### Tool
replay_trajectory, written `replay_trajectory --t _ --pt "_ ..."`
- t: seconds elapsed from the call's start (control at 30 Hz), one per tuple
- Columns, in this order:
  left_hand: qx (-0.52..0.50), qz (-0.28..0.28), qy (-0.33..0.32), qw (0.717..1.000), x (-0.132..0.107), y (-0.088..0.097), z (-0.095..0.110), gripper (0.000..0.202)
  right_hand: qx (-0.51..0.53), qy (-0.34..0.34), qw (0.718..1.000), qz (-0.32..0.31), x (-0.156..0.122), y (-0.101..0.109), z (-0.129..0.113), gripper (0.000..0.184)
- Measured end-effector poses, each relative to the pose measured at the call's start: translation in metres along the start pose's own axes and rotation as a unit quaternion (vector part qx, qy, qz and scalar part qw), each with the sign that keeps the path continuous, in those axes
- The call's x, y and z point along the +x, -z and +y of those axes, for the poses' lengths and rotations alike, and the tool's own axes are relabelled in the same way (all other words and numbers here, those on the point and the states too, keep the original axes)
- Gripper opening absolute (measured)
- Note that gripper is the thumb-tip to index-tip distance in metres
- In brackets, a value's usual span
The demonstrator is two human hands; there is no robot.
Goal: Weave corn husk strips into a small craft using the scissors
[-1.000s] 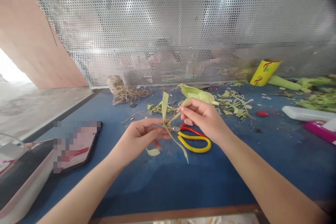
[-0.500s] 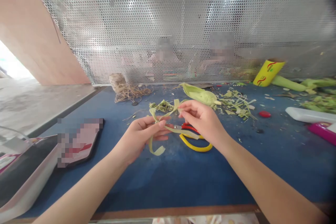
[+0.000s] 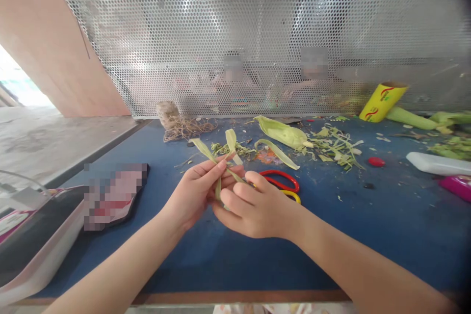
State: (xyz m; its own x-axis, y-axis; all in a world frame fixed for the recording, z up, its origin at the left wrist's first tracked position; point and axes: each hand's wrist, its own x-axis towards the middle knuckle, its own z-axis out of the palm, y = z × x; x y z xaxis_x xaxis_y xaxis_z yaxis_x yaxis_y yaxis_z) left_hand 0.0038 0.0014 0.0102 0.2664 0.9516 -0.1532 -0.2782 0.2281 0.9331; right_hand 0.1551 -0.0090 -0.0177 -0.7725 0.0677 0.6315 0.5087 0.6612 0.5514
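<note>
"Toward the middle of the blue table (image 3: 206,265), what does the left hand (image 3: 195,186) have?"

"Pale green leaf strips (image 3: 230,140). Its thumb and forefinger pinch them, and the ends fan out past the fingertips toward the far side."

"And the right hand (image 3: 261,206)?"

"Just to its right, knuckles bent, fingers curled in close to the left ones. Its fingertips are hidden, so I can't tell whether they pinch a strip too. Scissors (image 3: 281,172) lie partly behind it."

"How do the materials run, from the left?"

"Toward the far side, stringy brown twine (image 3: 189,128), tangled, by a rough, stubby lump (image 3: 167,110). Next the held strips: flat, thin, ribbon-like. Past them, a separate strip (image 3: 277,153), bowed. The scissors' looped handles look smooth, one red, one yellow."

"Further right?"

"A plump green husk (image 3: 283,132), tapering leftward, then ragged shreds (image 3: 336,144). Last, a glossy yellow tube (image 3: 382,103), tilted, round and open-topped."
</note>
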Motion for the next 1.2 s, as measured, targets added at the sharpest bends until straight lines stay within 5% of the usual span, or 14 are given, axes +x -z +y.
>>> replay_trajectory --t 0.1,0.2,0.33,0.47,0.53,0.67,0.87,0.97,1.07,1.13,1.2 --pt "0.012 -0.002 -0.012 1.0 0.001 0.001 -0.001 0.028 0.051 -0.013 0.999 0.004 0.0 0.004 0.001 0.021" --pt "0.035 0.013 -0.047 0.998 0.002 0.003 0.0 0.028 0.211 -0.12 0.97 0.021 -0.001 0.007 0.004 0.015" --pt "0.072 0.027 -0.07 0.995 0.003 0.003 0.001 0.027 0.44 -0.344 0.828 0.046 -0.002 0.004 0.01 0.011" --pt "0.105 -0.012 -0.049 0.993 0.0 0.0 0.001 0.027 0.495 -0.558 0.666 0.012 -0.002 -0.002 0.017 0.018" --pt "0.123 -0.04 -0.037 0.991 -0.001 -0.001 0.001 0.03 0.502 -0.589 0.633 0.011 -0.002 -0.004 0.019 0.021" --pt "0.147 -0.066 -0.028 0.987 -0.002 0.0 0.0 0.038 0.515 -0.596 0.615 0.028 -0.001 -0.005 0.02 0.021" --pt "0.146 -0.028 -0.025 0.989 -0.001 0.003 0.002 0.035 0.456 -0.593 0.663 -0.038 -0.004 -0.005 0.023 0.029" --pt "0.138 0.012 -0.03 0.99 -0.001 0.003 0.005 0.033 0.304 -0.53 0.787 -0.087 -0.008 -0.003 0.025 0.039" --pt "0.114 0.032 -0.021 0.993 0.0 0.005 0.006 0.03 0.119 -0.378 0.916 -0.059 -0.011 0.001 0.029 0.032" --pt "0.092 0.017 0.001 0.996 0.001 0.006 0.006 0.027 0.084 -0.24 0.966 -0.045 -0.013 0.003 0.033 0.018" --pt "0.072 -0.004 0.021 0.997 0.002 0.008 0.006 0.026 0.074 -0.134 0.987 -0.05 -0.014 0.005 0.036 0.027"
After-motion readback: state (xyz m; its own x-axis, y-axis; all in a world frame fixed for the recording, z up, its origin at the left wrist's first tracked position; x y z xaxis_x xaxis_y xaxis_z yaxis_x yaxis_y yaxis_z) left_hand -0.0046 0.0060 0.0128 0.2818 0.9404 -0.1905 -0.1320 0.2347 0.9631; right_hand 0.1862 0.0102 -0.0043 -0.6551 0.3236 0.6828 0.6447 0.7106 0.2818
